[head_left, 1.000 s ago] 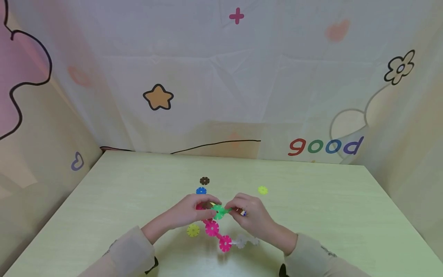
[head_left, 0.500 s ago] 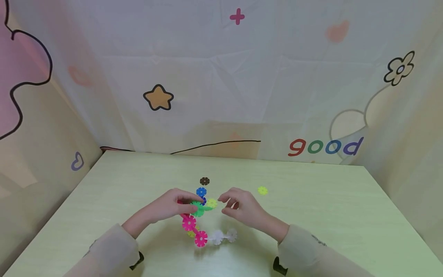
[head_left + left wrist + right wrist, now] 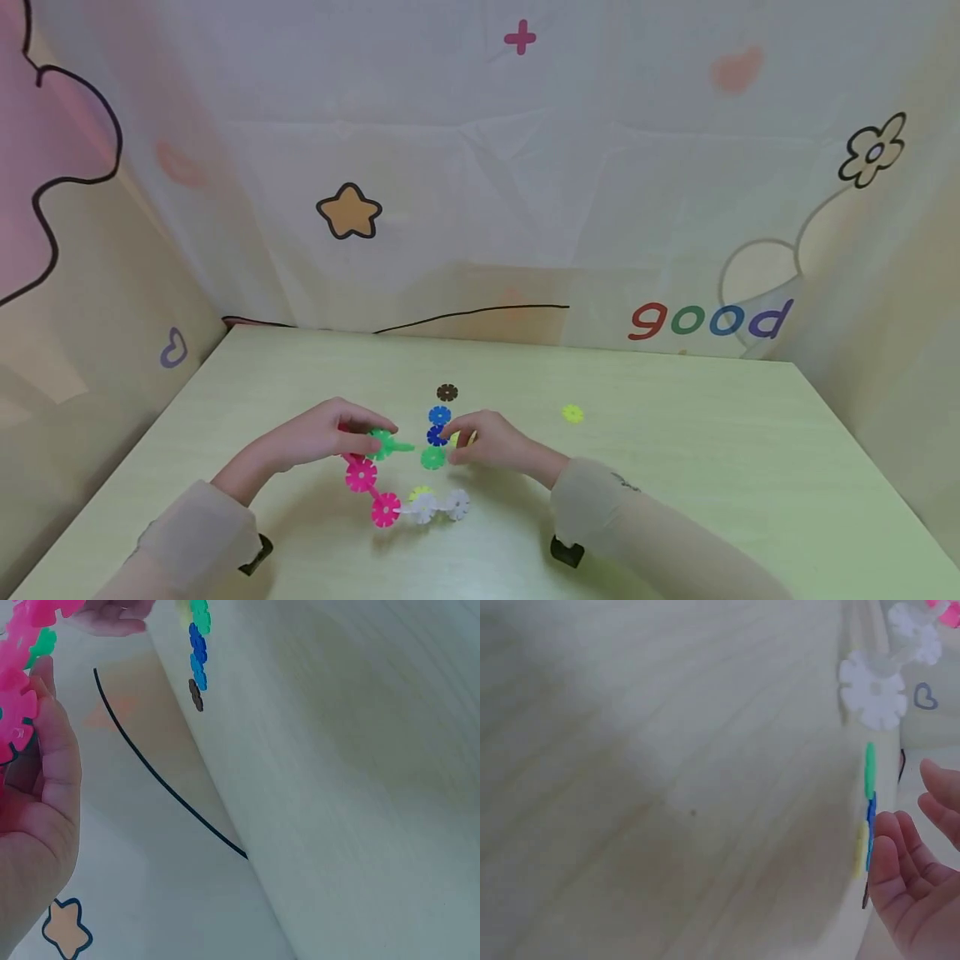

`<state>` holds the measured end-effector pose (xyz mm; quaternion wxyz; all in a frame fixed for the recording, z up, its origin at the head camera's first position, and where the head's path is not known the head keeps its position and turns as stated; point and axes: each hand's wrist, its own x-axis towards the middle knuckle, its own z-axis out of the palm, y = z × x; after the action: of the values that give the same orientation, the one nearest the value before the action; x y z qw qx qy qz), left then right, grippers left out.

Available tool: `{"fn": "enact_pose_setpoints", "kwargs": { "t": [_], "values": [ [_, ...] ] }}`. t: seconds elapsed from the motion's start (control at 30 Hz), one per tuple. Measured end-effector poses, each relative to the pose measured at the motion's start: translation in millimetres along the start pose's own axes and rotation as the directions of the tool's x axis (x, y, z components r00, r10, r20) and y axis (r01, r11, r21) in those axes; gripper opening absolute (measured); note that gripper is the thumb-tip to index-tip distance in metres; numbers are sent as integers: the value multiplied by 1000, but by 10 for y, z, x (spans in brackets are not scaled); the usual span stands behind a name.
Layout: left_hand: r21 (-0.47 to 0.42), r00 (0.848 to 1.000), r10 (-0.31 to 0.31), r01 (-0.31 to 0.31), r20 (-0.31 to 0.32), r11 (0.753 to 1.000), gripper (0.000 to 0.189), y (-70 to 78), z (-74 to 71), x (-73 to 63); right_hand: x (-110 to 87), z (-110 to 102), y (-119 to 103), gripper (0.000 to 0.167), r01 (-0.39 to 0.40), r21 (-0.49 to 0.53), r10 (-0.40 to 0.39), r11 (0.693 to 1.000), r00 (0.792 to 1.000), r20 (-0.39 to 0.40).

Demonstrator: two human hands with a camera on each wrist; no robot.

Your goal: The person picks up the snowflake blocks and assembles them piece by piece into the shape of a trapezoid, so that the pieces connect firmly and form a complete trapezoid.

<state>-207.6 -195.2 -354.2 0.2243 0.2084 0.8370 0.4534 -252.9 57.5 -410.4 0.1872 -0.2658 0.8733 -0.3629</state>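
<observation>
Left hand (image 3: pixel 318 431) grips disc chain (image 3: pixel 362 475); right hand (image 3: pixel 492 443) beside flat green disc (image 3: pixel 432 457).

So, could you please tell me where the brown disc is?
In the head view, the brown disc lies slightly left of centre on the table, just beyond the lighter blue disc.

Soft, muted light fills the head view, with a pale sheen on the table (image 3: pixel 487 571) at bottom centre and diffuse shadows to either side; both wrist views look hazy and low in contrast
</observation>
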Motion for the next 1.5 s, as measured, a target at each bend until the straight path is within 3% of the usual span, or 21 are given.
{"fn": "enact_pose_setpoints", "kwargs": {
  "t": [0.23,0.37,0.57,0.8,1.2,1.37,1.5],
  "values": [
    [-6,1000,-6,6,2,1000,35,-23,-11,-10,201,110,21,33,-59,-55,61,997,997,49],
    [-11,1000,-7,7,6,1000,36,-23,-14,-18,249,124,11,31,-32,-103,38,994,998,57],
    [-15,1000,-6,6,14,1000,39,-7,-23,-39,265,152,-11,28,-4,-216,21,976,997,76],
    [-26,1000,-5,5,8,1000,38,-5,-4,-33,208,143,39,20,-14,-237,23,971,999,39],
    [-16,1000,12,-12,-9,1000,38,1,119,31,-126,-31,215,14,19,-96,-23,995,999,-44],
    [-13,999,33,-33,-12,999,35,48,219,76,-318,-149,218,13,48,50,-44,998,996,-81],
    [2,998,52,-52,-23,999,35,91,298,119,-462,-257,165,14,80,191,-62,978,993,-98]
  ]
}}
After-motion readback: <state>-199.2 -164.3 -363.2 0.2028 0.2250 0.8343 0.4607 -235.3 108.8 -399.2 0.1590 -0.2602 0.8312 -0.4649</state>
